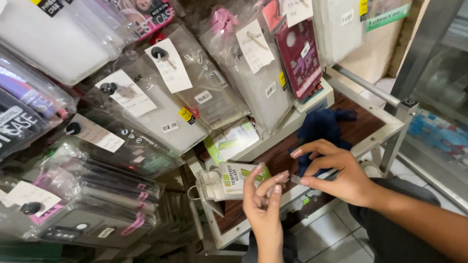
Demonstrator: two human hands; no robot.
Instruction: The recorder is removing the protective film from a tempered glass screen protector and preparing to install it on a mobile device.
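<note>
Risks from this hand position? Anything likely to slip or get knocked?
1. The left hand and right hand pinch a small thin flat piece only at the fingertips, so it may slip and drop toward the tiled floor.
2. The stack of flat white-and-green boxed packs sits near the wooden shelf's front edge, against the left fingers; a nudge might push it off.
3. Hanging clear plastic case packets crowd overhead and may snag.

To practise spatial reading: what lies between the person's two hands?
A small flat clear piece, pinched by right hand fingers, beside left hand; head view.
</note>
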